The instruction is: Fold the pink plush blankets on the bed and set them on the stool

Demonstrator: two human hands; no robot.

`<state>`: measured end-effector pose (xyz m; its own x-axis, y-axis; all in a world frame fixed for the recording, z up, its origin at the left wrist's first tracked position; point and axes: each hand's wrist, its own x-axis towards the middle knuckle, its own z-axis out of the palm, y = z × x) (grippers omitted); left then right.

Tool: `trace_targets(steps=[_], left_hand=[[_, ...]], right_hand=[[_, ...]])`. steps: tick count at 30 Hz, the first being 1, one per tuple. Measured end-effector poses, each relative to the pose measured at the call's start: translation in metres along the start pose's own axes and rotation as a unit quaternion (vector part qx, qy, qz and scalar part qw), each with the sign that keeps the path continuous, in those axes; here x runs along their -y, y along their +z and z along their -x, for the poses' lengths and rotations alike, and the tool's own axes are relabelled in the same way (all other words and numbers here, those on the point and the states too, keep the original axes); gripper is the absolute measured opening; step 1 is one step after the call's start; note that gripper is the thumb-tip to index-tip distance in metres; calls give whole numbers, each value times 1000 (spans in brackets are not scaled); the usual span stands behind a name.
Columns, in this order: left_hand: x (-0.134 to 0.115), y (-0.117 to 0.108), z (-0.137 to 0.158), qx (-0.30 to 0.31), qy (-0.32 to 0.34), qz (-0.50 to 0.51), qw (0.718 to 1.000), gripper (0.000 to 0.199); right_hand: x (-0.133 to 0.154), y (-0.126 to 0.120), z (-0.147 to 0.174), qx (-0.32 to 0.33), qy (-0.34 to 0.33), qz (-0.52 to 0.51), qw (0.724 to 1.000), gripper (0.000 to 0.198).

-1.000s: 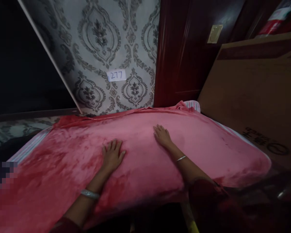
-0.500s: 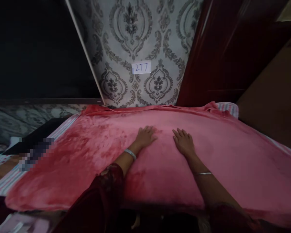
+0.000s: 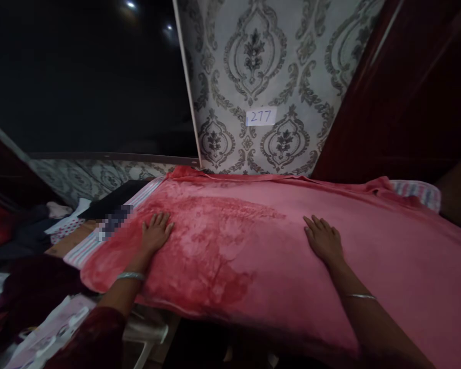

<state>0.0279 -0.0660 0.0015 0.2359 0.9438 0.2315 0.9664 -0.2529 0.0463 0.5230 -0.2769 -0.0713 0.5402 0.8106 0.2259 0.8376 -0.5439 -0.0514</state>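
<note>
A pink plush blanket (image 3: pixel 284 266) is spread over a table-like surface in front of me, its pile darker red on the left half and smooth pale pink on the right. My left hand (image 3: pixel 155 233) lies flat on the darker left part, fingers spread, with a bangle at the wrist. On the paler right part rests my right hand (image 3: pixel 324 240), palm down with fingers stretched out. Neither hand grips anything. Along the back, the blanket's edge is loosely folded.
Striped cloth (image 3: pixel 418 193) shows from under the blanket at the far right. A large dark screen (image 3: pixel 88 82) stands at the back left. Patterned wallpaper bears a paper label (image 3: pixel 261 116) reading 277. Piled clothes (image 3: pixel 30 287) lie at the left, near a white chair (image 3: pixel 148 330).
My left hand has slid left across the blanket, leaving a darker streaked pile behind it. The right hand still lies on the pale part. The view has turned left.
</note>
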Motion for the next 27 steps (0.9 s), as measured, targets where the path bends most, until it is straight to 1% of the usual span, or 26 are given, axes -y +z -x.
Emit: trace_targets(steps=[3,5,7,10,12,16,20,22,23,24,25,26,27], left_hand=[[6,9,6,37,-26,-7,999,53],[6,13,4,64,-41,-6,997,57],[3,15,-2,74,-61,6,995,61],[-3,15,-21,68,-79,26,994,64],[-5,13,-38,63,-68,35,995,63],[4,10,-70,59,-52,39,996,57],[20,20,-80,50,-72,35,996,57],[26,27,-81,46,-77,36,995,58],[27,30,-81,43,-78,38,995,58],[28,33,-82,41,-79,41,995,58],[29,35,-83,39,-81,44,995,58],[29,36,-85,38,-82,49,995,59],[29,37,-86,38,-83,53,994,59]], right_hand=[[-2,4,1,-11,-8,5,1000,58],[-5,9,1,-21,-14,5,1000,58],[-8,14,-1,-29,-20,1,999,59],[-12,21,-3,-37,-28,-4,999,61],[-13,23,-4,-39,-28,-4,999,62],[-14,29,-4,-39,-25,-5,999,64],[-24,31,-7,-26,-22,-24,999,64],[-21,23,-11,-2,4,-34,999,62],[-11,15,-13,5,26,-37,999,61],[6,5,-16,12,47,-39,998,59],[31,-6,-19,2,68,-38,997,59],[64,-18,-22,-11,39,-41,998,60],[104,-29,-24,-11,-10,-47,999,61]])
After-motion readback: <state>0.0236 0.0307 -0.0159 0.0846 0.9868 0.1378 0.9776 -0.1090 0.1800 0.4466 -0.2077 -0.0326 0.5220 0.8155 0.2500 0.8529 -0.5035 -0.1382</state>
